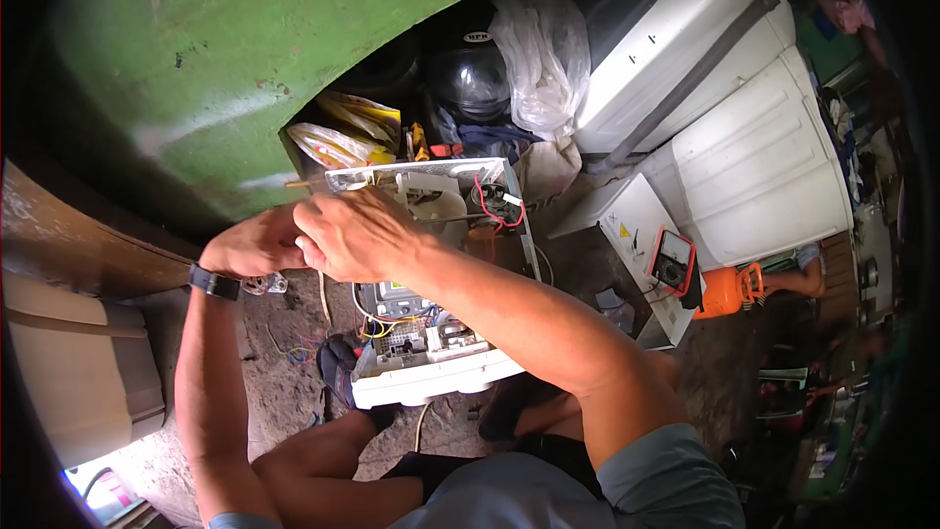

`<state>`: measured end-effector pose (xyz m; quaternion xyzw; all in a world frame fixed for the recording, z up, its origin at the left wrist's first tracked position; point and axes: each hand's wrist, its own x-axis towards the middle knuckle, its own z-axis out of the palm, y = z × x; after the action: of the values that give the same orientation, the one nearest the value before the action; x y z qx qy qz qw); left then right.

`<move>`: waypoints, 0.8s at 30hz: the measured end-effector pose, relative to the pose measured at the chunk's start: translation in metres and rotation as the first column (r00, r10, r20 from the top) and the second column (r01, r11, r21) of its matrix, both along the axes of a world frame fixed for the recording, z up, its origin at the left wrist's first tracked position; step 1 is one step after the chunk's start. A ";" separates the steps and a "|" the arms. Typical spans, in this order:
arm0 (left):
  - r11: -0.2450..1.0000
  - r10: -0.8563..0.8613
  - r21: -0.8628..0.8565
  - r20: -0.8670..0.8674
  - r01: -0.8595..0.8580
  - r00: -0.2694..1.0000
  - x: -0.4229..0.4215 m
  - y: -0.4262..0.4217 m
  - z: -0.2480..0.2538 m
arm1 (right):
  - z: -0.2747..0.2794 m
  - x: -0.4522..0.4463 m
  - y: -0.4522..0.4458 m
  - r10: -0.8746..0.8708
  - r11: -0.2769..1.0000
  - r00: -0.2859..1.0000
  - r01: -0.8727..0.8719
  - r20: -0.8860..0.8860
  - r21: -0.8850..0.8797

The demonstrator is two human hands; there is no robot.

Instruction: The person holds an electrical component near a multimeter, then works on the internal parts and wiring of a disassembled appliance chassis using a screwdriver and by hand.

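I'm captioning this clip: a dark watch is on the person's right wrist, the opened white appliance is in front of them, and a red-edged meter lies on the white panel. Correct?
One slip: the dark watch is on the left wrist, as the head view shows. The opened white appliance and red-edged meter are as you describe.

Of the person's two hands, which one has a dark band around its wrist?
The left hand: a dark, watch-like band circles its wrist, whereas the right hand has a bare wrist and forearm.

Opened appliance (431,384) partly behind hands (362,233); meter (673,260) reading too small.
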<state>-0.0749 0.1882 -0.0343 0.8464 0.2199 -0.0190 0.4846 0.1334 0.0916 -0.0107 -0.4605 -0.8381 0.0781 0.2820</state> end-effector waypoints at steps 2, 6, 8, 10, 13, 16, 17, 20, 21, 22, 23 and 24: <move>0.775 0.177 -0.632 0.242 0.017 0.954 -0.006 -0.009 0.011 | -0.001 0.001 -0.001 -0.016 1.000 1.000 0.015 0.016 0.027; 0.720 0.215 -0.694 0.201 -0.016 0.956 0.014 -0.037 0.047 | 0.013 0.017 -0.014 -0.078 0.991 0.997 0.079 0.010 -0.106; 0.793 0.243 -0.601 0.164 -0.098 0.956 0.028 -0.046 0.057 | 0.018 0.024 -0.030 -0.095 0.995 0.995 0.095 -0.002 -0.037; 0.969 0.215 -0.149 0.097 -0.199 0.972 0.039 -0.054 0.065 | 0.040 0.035 -0.055 -0.124 0.990 0.988 0.130 0.095 -0.062; 0.930 0.191 0.272 0.220 -0.248 0.957 0.040 -0.063 0.049 | 0.076 0.089 -0.083 -0.216 0.950 0.948 0.259 -0.233 0.175; 0.914 0.206 0.307 0.212 -0.265 0.955 0.033 -0.060 0.060 | 0.037 0.159 -0.104 -0.658 0.726 0.610 0.669 -0.442 -0.158; 0.911 0.190 0.318 0.244 -0.263 0.951 0.032 -0.059 0.060 | 0.013 0.185 -0.107 -0.718 0.690 0.541 0.634 -0.438 -0.348; 0.935 0.223 0.226 0.223 -0.273 0.949 0.038 -0.062 0.057 | -0.029 0.199 -0.116 -0.755 0.652 0.502 0.514 -0.422 -0.557; 0.937 0.228 0.206 0.258 -0.284 0.939 0.039 -0.061 0.050 | -0.035 0.193 -0.117 -0.730 0.679 0.524 0.475 -0.439 -0.560; 0.937 0.232 0.203 0.254 -0.286 0.939 0.038 -0.061 0.048 | -0.038 0.187 -0.118 -0.708 0.701 0.486 0.396 -0.513 -0.593; 0.937 0.257 0.174 0.235 -0.301 0.937 0.038 -0.061 0.049 | -0.045 0.184 -0.117 -0.693 0.715 0.457 0.336 -0.558 -0.613; 0.938 0.279 0.147 0.214 -0.314 0.936 0.039 -0.061 0.049 | -0.049 0.181 -0.116 -0.679 0.728 0.421 0.277 -0.602 -0.627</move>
<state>-0.0360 0.1273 0.0146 0.8413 0.2990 0.1552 0.4227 0.3144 -0.0241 -0.0593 -0.6483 -0.4014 0.3748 0.5274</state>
